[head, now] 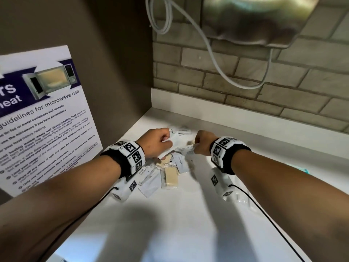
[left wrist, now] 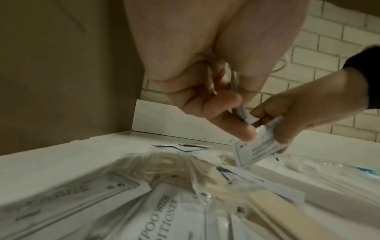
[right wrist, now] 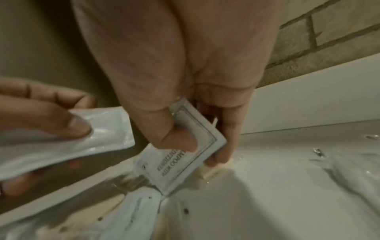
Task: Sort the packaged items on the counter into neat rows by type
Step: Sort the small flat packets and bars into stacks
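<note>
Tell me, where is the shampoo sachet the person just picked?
The shampoo sachet is pinched in the right hand, lifted just above the pile of packets on the white counter, close beside the left hand.

Counter corner, background only

A microwave-guidelines poster [head: 39, 114] leans left of the brick wall [head: 264, 87]; a white cable [head: 205, 40] loops across that wall below a steel fixture [head: 255, 17].
</note>
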A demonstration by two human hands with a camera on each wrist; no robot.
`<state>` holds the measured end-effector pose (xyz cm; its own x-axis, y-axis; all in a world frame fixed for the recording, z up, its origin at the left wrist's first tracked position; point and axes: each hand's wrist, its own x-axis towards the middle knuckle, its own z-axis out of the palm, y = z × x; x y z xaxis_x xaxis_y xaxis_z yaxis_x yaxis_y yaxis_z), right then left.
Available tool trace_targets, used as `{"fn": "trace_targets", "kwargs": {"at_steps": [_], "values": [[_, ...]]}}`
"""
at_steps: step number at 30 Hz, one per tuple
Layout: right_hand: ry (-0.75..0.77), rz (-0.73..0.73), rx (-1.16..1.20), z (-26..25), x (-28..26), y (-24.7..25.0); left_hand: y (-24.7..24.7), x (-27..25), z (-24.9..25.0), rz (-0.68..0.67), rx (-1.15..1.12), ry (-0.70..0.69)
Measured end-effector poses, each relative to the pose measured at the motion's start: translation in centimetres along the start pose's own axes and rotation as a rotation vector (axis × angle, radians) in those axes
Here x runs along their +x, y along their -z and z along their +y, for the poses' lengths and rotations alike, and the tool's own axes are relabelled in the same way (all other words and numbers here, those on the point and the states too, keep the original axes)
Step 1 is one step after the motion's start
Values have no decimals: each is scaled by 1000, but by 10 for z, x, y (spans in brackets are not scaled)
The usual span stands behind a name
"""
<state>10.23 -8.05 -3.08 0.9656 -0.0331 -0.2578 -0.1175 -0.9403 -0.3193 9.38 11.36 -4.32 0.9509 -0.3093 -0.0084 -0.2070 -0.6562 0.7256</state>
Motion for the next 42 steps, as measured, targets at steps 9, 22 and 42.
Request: {"fn": "trace_targets", "kwargs": {"at_steps": [9,22,42], "values": [[137,94,419,11,-9,19,-1,-9,7,-71,119,20],[181,103,599,9,-30,17,11,-28,13,-149,37,-43],[415,92,519,-36,-37,28,23,-49,41,53,-614,215]]}}
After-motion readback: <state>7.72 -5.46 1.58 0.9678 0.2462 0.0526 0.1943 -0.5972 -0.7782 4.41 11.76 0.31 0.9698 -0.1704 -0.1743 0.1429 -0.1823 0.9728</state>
